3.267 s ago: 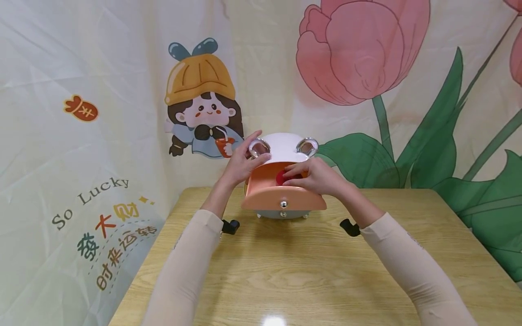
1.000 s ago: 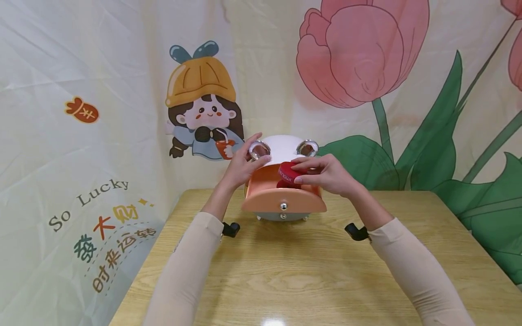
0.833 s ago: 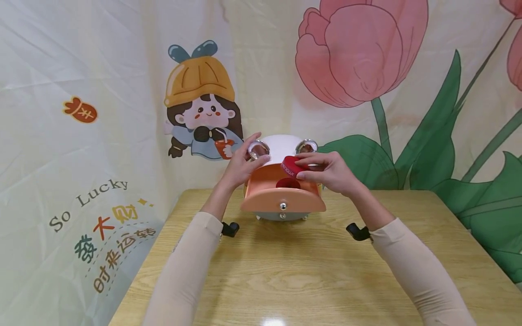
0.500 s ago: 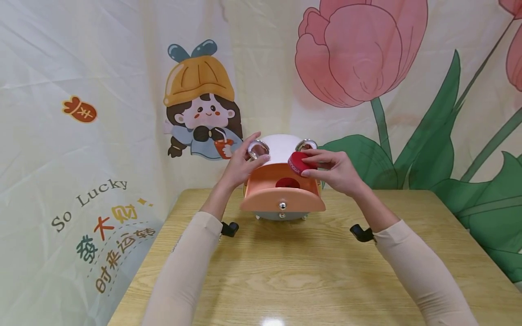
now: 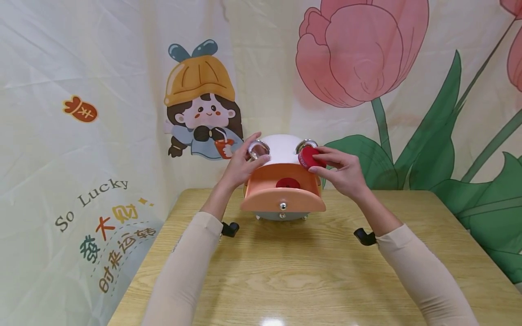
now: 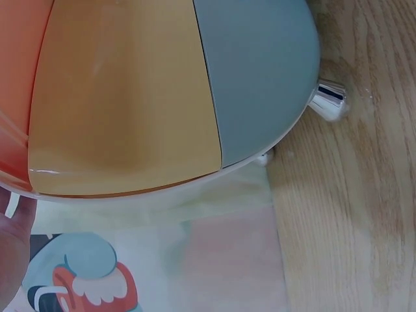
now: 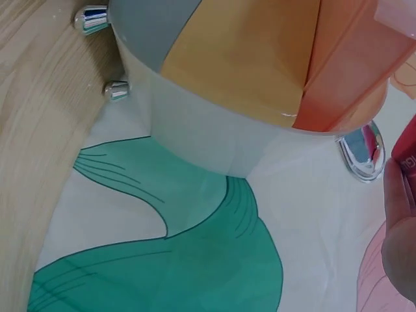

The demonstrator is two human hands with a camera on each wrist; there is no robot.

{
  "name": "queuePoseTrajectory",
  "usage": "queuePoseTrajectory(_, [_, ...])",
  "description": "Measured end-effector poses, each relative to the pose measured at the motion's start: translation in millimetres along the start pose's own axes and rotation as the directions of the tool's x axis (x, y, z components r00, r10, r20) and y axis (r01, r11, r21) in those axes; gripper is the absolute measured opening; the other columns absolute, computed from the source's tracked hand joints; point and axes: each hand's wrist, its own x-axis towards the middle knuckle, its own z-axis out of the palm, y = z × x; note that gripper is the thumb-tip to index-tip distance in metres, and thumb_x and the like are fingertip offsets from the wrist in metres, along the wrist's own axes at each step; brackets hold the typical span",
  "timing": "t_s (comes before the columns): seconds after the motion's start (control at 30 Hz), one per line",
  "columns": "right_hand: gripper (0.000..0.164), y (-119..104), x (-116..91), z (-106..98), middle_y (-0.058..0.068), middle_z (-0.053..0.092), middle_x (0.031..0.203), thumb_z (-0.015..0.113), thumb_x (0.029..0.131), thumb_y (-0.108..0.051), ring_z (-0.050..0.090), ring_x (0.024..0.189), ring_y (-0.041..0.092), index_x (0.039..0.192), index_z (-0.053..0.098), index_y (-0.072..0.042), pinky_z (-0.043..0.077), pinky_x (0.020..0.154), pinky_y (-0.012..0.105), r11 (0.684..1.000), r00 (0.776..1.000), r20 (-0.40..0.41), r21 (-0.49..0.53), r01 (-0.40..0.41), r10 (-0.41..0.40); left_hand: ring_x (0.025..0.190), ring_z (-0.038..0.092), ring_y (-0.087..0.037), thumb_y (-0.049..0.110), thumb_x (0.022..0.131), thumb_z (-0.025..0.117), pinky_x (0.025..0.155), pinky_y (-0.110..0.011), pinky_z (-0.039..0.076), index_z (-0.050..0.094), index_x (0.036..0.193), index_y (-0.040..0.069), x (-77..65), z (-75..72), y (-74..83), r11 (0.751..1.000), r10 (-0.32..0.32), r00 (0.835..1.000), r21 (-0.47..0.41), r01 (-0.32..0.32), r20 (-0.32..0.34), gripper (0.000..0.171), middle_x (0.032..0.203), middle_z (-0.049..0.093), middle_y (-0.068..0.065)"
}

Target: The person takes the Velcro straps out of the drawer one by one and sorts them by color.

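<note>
A small rounded drawer cabinet (image 5: 282,144) with a white top and silver ear-like rings stands on the table. Its orange top drawer (image 5: 261,199) is pulled out, and a flat round red piece (image 5: 287,182) lies inside. My left hand (image 5: 240,167) holds the cabinet's upper left side around the left ring (image 5: 258,149), thumb at the front. With thumb and fingers, my right hand (image 5: 344,171) pinches a thick red disc with pale lettering (image 5: 306,158), in front of the right ring (image 5: 306,145). Only an edge of that disc shows in the right wrist view.
Below the orange drawer are yellow and grey-blue drawers, seen closely in the left wrist view. Silver feet (image 6: 330,101) raise the cabinet off the wooden table (image 5: 285,267). A printed cloth (image 5: 269,68) hangs behind. Black wrist mounts (image 5: 364,237) sit under both forearms.
My right hand has lifted the red disc out of the orange drawer and moved it up and right, uncovering the red piece left inside. My left hand stays in place.
</note>
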Motion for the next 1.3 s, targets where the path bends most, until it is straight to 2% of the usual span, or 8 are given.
queuePoseTrajectory(0.1, [0.034,4,-1,-1,0.014,0.067,0.14,0.08,0.089,-0.002,0.064,0.125,0.033,0.123,0.076,-0.003,0.054,0.093,0.015,1.0,1.0,-0.029,0.005,0.003,-0.002,0.129,0.054,-0.025,0.043,0.092,0.079,0.107,-0.052,0.052,0.041,0.156,0.044,5.3,0.3,-14.3,1.0,0.021,1.0,0.005,-0.021,-0.012,0.074,0.142,0.057,-0.002])
queuePoseTrajectory(0.37, [0.032,13,-8,-6,0.012,0.068,0.139,0.081,0.089,-0.005,0.064,0.125,0.033,0.121,0.077,-0.004,0.053,0.095,0.015,1.0,0.998,-0.063,-0.022,-0.007,0.005,0.127,0.055,-0.025,0.043,0.092,0.079,0.106,-0.051,0.053,0.041,0.156,0.044,5.7,0.4,-14.3,1.0,0.022,1.0,0.002,-0.022,-0.01,0.074,0.141,0.057,-0.003])
queuePoseTrajectory(0.6, [0.033,25,-13,-14,0.015,0.067,0.139,0.081,0.089,-0.004,0.064,0.125,0.034,0.122,0.076,-0.001,0.053,0.095,0.015,0.996,0.993,-0.1,-0.058,-0.064,0.058,0.132,0.053,-0.025,0.044,0.092,0.079,0.108,-0.052,0.052,0.041,0.156,0.045,6.4,0.9,-15.0,1.0,0.024,1.0,0.009,-0.024,-0.007,0.074,0.146,0.056,-0.002])
queuePoseTrajectory(0.77, [0.035,32,-17,-17,0.019,0.064,0.142,0.079,0.09,-0.002,0.062,0.129,0.038,0.124,0.073,0.004,0.054,0.098,0.022,0.991,0.988,-0.113,-0.075,-0.112,0.104,0.133,0.053,-0.026,0.045,0.092,0.078,0.108,-0.052,0.052,0.04,0.156,0.047,6.9,0.9,-16.4,1.0,0.017,1.0,0.004,-0.017,-0.003,0.074,0.149,0.053,-0.002])
queuePoseTrajectory(1.0, [0.036,43,-22,-21,0.017,0.064,0.143,0.082,0.091,-0.013,0.06,0.132,0.036,0.124,0.074,0.0,0.054,0.1,0.029,0.977,0.979,-0.122,-0.119,-0.178,0.163,0.134,0.053,-0.026,0.045,0.092,0.078,0.109,-0.053,0.051,0.04,0.156,0.047,6.8,0.7,-17.4,1.0,0.009,1.0,-0.008,-0.009,-0.001,0.074,0.15,0.053,-0.002])
queuePoseTrajectory(1.17, [0.038,51,-26,-21,0.019,0.063,0.143,0.083,0.091,-0.019,0.059,0.132,0.038,0.121,0.075,0.002,0.053,0.102,0.045,0.972,0.975,-0.124,-0.126,-0.201,0.185,0.135,0.052,-0.027,0.044,0.093,0.078,0.11,-0.054,0.05,0.04,0.157,0.045,6.8,0.6,-16.9,1.0,0.015,1.0,-0.007,-0.015,-0.001,0.075,0.15,0.053,-0.003])
queuePoseTrajectory(1.3, [0.04,58,-30,-20,0.02,0.063,0.143,0.083,0.09,-0.025,0.059,0.132,0.04,0.12,0.076,0.001,0.054,0.1,0.055,0.962,0.973,-0.128,-0.171,-0.215,0.195,0.135,0.053,-0.026,0.045,0.092,0.078,0.109,-0.054,0.05,0.04,0.155,0.048,7.5,0.5,-17.1,1.0,0.021,1.0,0.0,-0.021,-0.004,0.074,0.15,0.053,-0.002])
